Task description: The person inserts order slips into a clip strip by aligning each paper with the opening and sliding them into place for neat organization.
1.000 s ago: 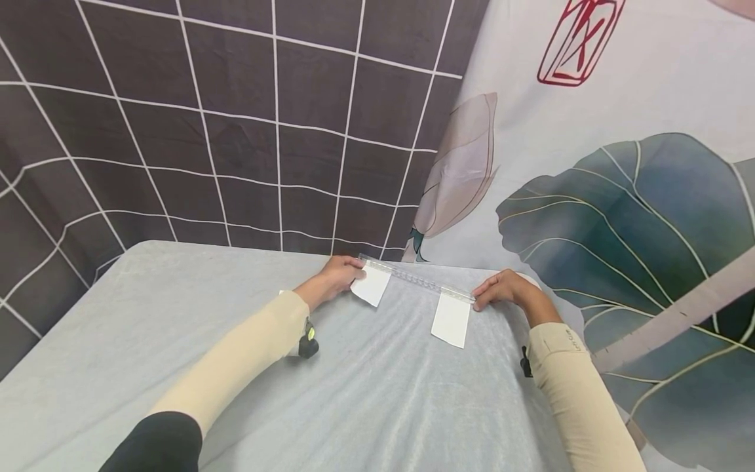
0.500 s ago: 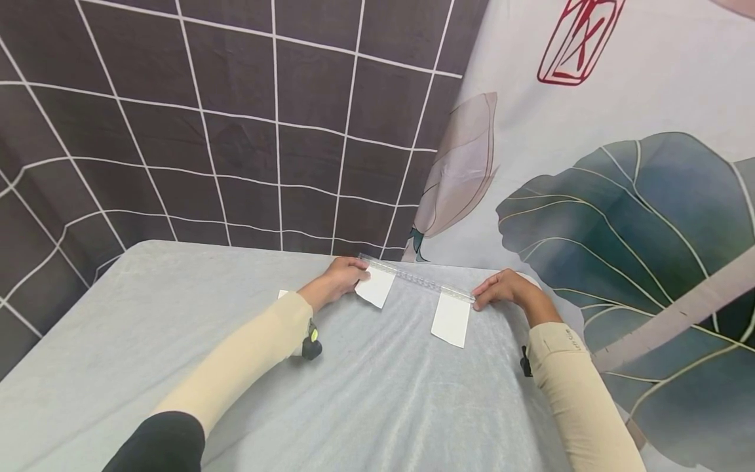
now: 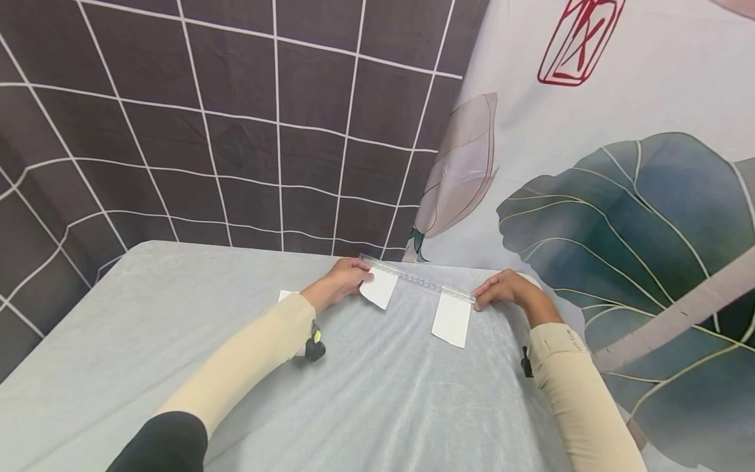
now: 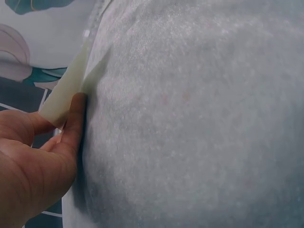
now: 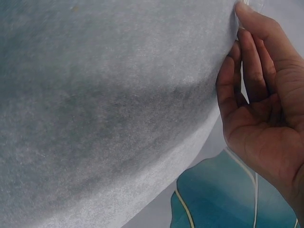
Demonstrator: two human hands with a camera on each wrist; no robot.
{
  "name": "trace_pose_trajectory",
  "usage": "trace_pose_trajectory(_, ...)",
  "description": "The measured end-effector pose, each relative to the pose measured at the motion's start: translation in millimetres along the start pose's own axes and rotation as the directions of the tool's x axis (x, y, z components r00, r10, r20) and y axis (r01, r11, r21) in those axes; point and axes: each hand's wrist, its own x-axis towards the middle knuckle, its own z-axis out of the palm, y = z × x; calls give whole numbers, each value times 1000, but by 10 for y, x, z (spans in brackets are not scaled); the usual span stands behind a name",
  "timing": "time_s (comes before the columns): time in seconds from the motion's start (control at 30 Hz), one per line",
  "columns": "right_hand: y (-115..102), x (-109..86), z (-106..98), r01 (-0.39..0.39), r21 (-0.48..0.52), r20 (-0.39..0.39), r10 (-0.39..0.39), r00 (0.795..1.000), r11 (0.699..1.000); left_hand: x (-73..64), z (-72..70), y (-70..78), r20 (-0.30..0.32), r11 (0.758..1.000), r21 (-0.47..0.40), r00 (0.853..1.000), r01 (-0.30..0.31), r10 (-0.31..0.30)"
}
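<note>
A clear plastic ruler [image 3: 417,280] lies slantwise near the far edge of the bed-like surface. Two white paper pieces extend from it toward me, the left paper piece [image 3: 380,287] and the right paper piece [image 3: 451,319]. My left hand [image 3: 344,278] pinches the left paper's side edge beside the ruler's left end. In the left wrist view that paper [image 4: 67,90] stands tilted between thumb and fingers. With thumb and fingertips, my right hand [image 3: 505,290] holds the ruler's right end. Only a sliver of the ruler shows in the right wrist view.
Pale grey velvety cloth [image 3: 377,400] covers the surface. Another white piece [image 3: 286,295] peeks out behind the left sleeve, mostly hidden. A dark gridded curtain [image 3: 236,144] hangs behind, and a leaf-printed white curtain [image 3: 513,124] hangs at the right.
My left hand has moved slightly right, and the left paper piece has shifted right along the ruler. The ruler, right paper and right hand stay where they were.
</note>
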Motion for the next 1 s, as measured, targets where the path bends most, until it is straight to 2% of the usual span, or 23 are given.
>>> trace_pose_trajectory(0.3,-7,14,9,9,-23,-5,-9,1000,1000,36,52,-44,11,999,-34,1000,-7,7)
trace_pose_trajectory(0.6,6,23,2,15,-59,-10,-15,1000,998,29,106,-50,5,999,-31,1000,-9,9)
trace_pose_trajectory(0.83,-6,31,-30,25,-65,4,-25,1000,998,49,105,-56,11,999,-40,1000,-11,11)
trace_pose_trajectory(1.0,-39,39,-5,26,-56,-13,-27,1000,998,52,87,-56,9,1000,-27,1000,-4,4)
